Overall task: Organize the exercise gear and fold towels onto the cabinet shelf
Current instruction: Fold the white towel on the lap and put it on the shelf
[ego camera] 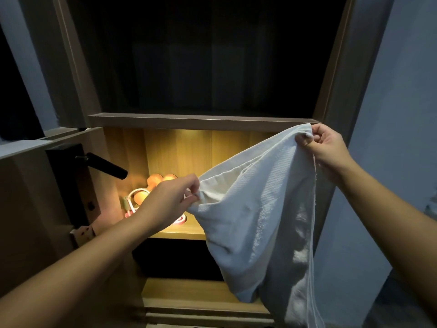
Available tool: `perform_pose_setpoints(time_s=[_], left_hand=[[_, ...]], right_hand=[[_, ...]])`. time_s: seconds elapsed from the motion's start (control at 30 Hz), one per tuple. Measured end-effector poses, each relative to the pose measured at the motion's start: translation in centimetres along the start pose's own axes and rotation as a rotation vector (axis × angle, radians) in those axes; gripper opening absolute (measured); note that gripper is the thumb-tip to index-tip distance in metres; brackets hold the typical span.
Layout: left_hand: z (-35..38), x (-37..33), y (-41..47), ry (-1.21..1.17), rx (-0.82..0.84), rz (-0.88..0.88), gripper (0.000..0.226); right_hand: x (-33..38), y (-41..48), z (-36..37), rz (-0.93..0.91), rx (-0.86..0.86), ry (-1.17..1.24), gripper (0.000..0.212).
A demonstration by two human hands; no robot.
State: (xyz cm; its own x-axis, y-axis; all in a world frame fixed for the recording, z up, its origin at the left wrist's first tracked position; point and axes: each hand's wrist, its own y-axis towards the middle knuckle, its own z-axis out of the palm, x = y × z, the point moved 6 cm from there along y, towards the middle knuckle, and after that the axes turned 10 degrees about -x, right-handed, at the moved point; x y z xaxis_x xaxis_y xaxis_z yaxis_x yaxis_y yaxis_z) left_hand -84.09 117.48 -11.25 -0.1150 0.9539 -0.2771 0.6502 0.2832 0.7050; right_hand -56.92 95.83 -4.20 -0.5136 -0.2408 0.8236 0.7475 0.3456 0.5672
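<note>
A white towel (257, 209) hangs in the air in front of the cabinet, stretched between both hands. My left hand (165, 204) pinches one upper corner low at the centre. My right hand (328, 147) grips the other corner higher up at the right. The cloth droops down past the lower shelf. Behind my left hand, on the lit wooden shelf (182, 233), lie orange rounded exercise pieces (155, 179) and a white and pink cord or band (130, 202), partly hidden by my hand.
An open door with a black lever handle (106, 165) stands at the left, close to my left forearm. The upper compartment (201, 67) is dark. A lower wooden shelf (189, 294) shows below. A pale wall (390, 114) fills the right side.
</note>
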Motion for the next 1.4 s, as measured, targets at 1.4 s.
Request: perform_pose_setpoints(time_s=[1.4], left_hand=[[-6.2,-1.3,10.8,0.295,0.281,0.142,0.023]], right_hand=[[-0.9,1.8,-3.3,0.076,-0.053,-0.376,0.022]])
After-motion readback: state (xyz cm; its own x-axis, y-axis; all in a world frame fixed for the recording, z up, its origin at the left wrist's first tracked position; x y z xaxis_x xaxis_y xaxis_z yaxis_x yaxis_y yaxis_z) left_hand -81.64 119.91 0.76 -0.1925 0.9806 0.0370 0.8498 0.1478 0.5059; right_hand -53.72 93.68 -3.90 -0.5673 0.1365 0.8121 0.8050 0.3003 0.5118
